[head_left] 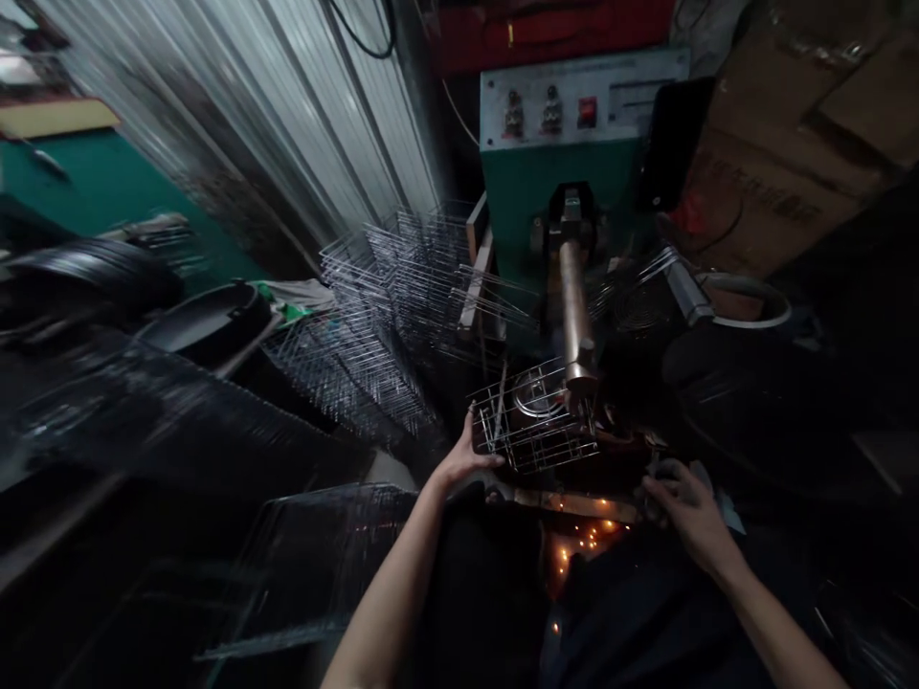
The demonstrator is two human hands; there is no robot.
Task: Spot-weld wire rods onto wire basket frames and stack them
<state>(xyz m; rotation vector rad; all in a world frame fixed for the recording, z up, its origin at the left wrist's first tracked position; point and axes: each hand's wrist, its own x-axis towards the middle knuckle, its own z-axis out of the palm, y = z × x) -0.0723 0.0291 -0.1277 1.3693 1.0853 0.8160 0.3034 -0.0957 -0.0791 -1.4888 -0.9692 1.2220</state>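
A small wire basket (535, 421) with a round ring in its grid lies beneath the spot welder's electrode arm (574, 306). My left hand (465, 459) grips its left end, thumb along the near edge and a finger up the side. To the right of the basket and apart from it, my right hand (679, 498) is closed, fingertips pinched together. Whatever it may hold is too dark to make out. Orange sparks (589, 538) glow below the basket, between my legs.
Stacked wire grids (380, 325) stand left of the green welding machine (517, 191). Its control panel (581, 100) carries knobs and a red switch. Cardboard boxes (768, 191) are at the back right, a dark round pan (208, 321) at the left. A wire frame (323, 507) stands near my left arm.
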